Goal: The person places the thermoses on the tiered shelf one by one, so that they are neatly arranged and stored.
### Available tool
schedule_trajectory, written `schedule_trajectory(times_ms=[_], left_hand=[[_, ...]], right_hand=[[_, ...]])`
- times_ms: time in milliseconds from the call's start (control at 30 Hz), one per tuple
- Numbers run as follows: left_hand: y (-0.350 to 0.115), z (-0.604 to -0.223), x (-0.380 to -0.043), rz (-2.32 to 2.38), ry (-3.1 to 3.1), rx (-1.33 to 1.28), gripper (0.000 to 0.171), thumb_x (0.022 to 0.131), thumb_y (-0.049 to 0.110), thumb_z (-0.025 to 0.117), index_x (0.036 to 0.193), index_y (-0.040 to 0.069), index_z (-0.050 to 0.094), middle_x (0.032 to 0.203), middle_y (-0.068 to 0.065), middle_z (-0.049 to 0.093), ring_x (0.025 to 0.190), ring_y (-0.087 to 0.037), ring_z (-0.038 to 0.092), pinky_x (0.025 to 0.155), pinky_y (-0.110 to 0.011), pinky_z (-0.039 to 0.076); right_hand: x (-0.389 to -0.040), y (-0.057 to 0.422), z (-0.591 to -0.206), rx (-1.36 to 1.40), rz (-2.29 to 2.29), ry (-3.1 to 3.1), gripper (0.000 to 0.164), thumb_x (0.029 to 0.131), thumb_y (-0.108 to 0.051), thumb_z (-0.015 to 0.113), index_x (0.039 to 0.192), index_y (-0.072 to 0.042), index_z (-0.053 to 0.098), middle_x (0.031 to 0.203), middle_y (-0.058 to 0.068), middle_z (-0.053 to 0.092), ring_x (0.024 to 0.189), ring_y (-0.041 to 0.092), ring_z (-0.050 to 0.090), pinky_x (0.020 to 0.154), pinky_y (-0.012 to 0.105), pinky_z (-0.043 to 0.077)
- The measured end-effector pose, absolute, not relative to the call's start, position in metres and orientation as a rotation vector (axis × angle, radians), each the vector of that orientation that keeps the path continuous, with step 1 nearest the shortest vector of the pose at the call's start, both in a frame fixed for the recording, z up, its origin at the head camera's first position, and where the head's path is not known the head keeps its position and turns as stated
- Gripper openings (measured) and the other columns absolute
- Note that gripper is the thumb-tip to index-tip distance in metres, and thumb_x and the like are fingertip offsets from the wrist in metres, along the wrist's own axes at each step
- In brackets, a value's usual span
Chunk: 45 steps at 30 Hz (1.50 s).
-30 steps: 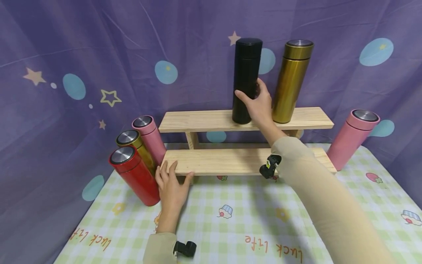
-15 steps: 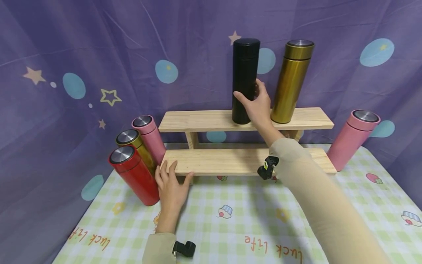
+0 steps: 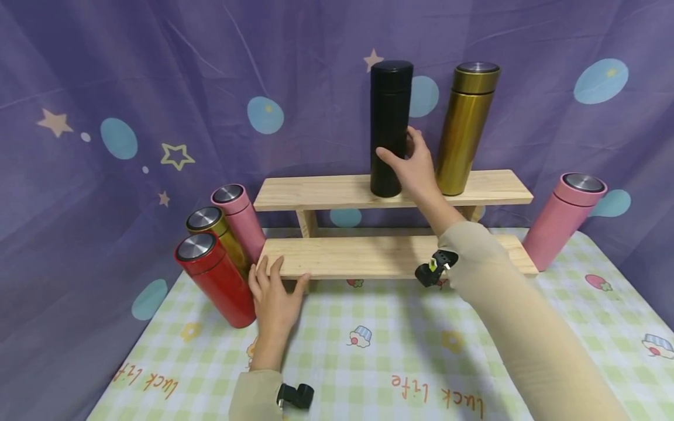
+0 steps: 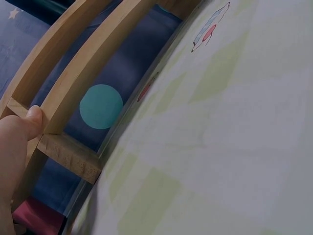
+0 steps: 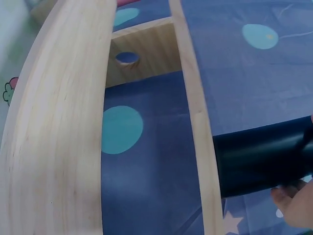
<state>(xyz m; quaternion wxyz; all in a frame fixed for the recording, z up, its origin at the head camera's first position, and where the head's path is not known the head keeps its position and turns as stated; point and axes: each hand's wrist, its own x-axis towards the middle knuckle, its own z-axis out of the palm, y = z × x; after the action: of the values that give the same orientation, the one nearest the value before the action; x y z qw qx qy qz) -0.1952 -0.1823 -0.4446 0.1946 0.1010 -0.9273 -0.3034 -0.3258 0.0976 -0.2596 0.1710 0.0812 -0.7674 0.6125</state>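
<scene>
With the right hand [image 3: 417, 169], grasped the black flask [image 3: 388, 105] upright on the far shelf [image 3: 321, 192]; rested the left hand [image 3: 275, 304], loosely spread, on the near shelf [image 3: 347, 257], left end.

The tall black cylindrical flask [image 3: 391, 111] apparently hides parts of the right-hand fingers [image 3: 417, 139]; the right-wrist view crops the flask's top.

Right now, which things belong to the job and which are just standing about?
Apparently part of the job:
black bottle, in the right hand
wooden shelf, touched by the left hand

Not held, perhaps just standing by:
upper gold bottle
lower gold bottle
red bottle
left pink bottle
right pink bottle
</scene>
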Motion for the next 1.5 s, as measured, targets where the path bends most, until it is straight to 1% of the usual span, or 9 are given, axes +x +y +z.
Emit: schedule_trajectory(times_ms=[133, 267, 433, 533, 733, 900, 1000, 1267, 1500], left_hand=[[-0.182, -0.444, -0.195, -0.846, -2.599, 0.285, 0.076, 0.088, 0.057, 0.066, 0.149, 0.017, 0.041, 0.161, -0.011, 0.017, 0.149, -0.033, -0.001, 0.101, -0.069, 0.034], [-0.182, -0.444, -0.195, -0.845, -2.593, 0.282, 0.076, 0.088, 0.057, 0.066, 0.148, 0.017, 0.041, 0.16, -0.012, 0.018, 0.149, -0.033, 0.0, 0.1, -0.068, 0.035], [-0.182, -0.444, -0.195, -0.852, -2.584, 0.271, 0.076, 0.088, 0.056, 0.067, 0.148, 0.016, 0.042, 0.16, -0.012, 0.018, 0.149, -0.034, 0.0, 0.1, -0.067, 0.035], [-0.181, -0.444, -0.195, -0.858, -2.581, 0.27, 0.075, 0.088, 0.056, 0.067, 0.148, 0.016, 0.042, 0.16, -0.012, 0.018, 0.149, -0.033, 0.0, 0.1, -0.068, 0.035], [-0.18, -0.443, -0.194, -0.865, -2.585, 0.273, 0.075, 0.089, 0.055, 0.066, 0.148, 0.016, 0.041, 0.16, -0.012, 0.017, 0.149, -0.033, -0.001, 0.101, -0.069, 0.033], [-0.181, -0.443, -0.194, -0.868, -2.589, 0.276, 0.076, 0.089, 0.056, 0.066, 0.148, 0.016, 0.041, 0.161, -0.011, 0.016, 0.149, -0.033, -0.002, 0.104, -0.067, 0.031], [-0.181, -0.443, -0.194, -0.869, -2.589, 0.273, 0.076, 0.089, 0.056, 0.066, 0.149, 0.016, 0.041, 0.161, -0.012, 0.016, 0.149, -0.033, -0.002, 0.105, -0.066, 0.03], [-0.181, -0.444, -0.194, -0.873, -2.581, 0.27, 0.076, 0.089, 0.055, 0.066, 0.148, 0.015, 0.041, 0.161, -0.013, 0.016, 0.149, -0.034, -0.002, 0.104, -0.066, 0.032], [-0.181, -0.445, -0.195, -0.862, -2.582, 0.266, 0.076, 0.089, 0.056, 0.066, 0.148, 0.015, 0.041, 0.161, -0.013, 0.016, 0.149, -0.034, -0.002, 0.104, -0.066, 0.032]], right_hand=[[-0.318, 0.103, -0.26, 0.246, 1.78, -2.163, 0.079, 0.089, -0.031, 0.074, 0.154, -0.013, 0.033, 0.146, 0.012, 0.047, 0.134, 0.023, 0.045, 0.11, 0.034, 0.037], [-0.308, 0.111, -0.266, 0.28, 1.756, -2.148, 0.077, 0.09, -0.027, 0.074, 0.154, -0.012, 0.034, 0.145, 0.011, 0.049, 0.134, 0.023, 0.045, 0.111, 0.036, 0.035], [-0.293, 0.121, -0.275, 0.364, 1.775, -2.114, 0.072, 0.091, -0.022, 0.072, 0.153, -0.011, 0.036, 0.144, 0.012, 0.05, 0.133, 0.025, 0.046, 0.111, 0.043, 0.034], [-0.283, 0.125, -0.279, 0.404, 1.784, -2.087, 0.069, 0.092, -0.019, 0.072, 0.151, -0.01, 0.038, 0.142, 0.013, 0.052, 0.13, 0.027, 0.048, 0.109, 0.044, 0.035], [-0.264, 0.134, -0.281, 0.436, 1.799, -1.991, 0.061, 0.093, -0.014, 0.07, 0.147, -0.008, 0.044, 0.138, 0.013, 0.057, 0.129, 0.024, 0.051, 0.109, 0.04, 0.037], [-0.251, 0.142, -0.281, 0.469, 1.738, -1.995, 0.058, 0.094, -0.013, 0.069, 0.147, -0.008, 0.045, 0.139, 0.012, 0.056, 0.131, 0.021, 0.049, 0.111, 0.041, 0.035], [-0.244, 0.148, -0.282, 0.466, 1.726, -1.995, 0.057, 0.094, -0.012, 0.069, 0.145, -0.008, 0.047, 0.138, 0.012, 0.057, 0.131, 0.021, 0.05, 0.109, 0.039, 0.037], [-0.228, 0.158, -0.286, 0.482, 1.712, -1.892, 0.05, 0.093, -0.007, 0.068, 0.14, -0.005, 0.053, 0.134, 0.01, 0.061, 0.123, 0.021, 0.054, 0.106, 0.036, 0.04], [-0.217, 0.167, -0.294, 0.459, 1.74, -1.887, 0.049, 0.092, -0.004, 0.068, 0.139, -0.009, 0.055, 0.131, 0.004, 0.063, 0.12, 0.014, 0.056, 0.101, 0.028, 0.041]])
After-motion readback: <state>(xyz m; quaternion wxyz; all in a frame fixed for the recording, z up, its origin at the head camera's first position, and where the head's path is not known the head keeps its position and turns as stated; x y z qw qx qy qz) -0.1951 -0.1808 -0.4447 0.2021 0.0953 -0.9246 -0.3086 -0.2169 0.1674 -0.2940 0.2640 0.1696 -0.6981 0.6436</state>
